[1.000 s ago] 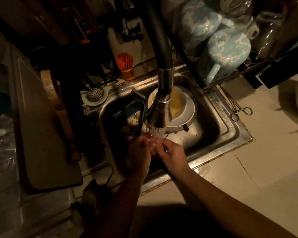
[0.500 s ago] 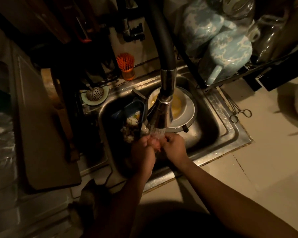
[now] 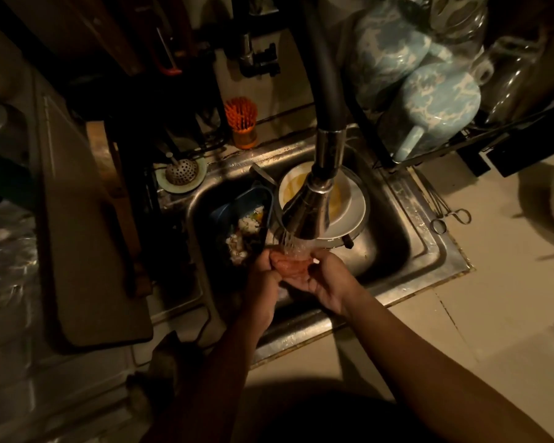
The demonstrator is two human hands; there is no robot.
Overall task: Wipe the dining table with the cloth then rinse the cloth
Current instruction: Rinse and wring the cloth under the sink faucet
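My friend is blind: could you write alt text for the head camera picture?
In a dim kitchen, a left hand and right hand meet under water running from a tap over a steel sink; whether they hold a cloth is too dark to tell. A white plate and a blue tub of food scraps sit in it.

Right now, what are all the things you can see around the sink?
sink: one, steel, middle
tap head: one, silver, above sink, water running
plate: one, white, in sink
tub: one, blue, food scraps inside, in sink left
brush: one, orange, behind sink
mugs: two, blue-and-white, rack upper right
board: one, brown, counter left
cloth: one, dark, counter edge by left forearm
hands: two, left and right together under the water; anything held too dark to tell
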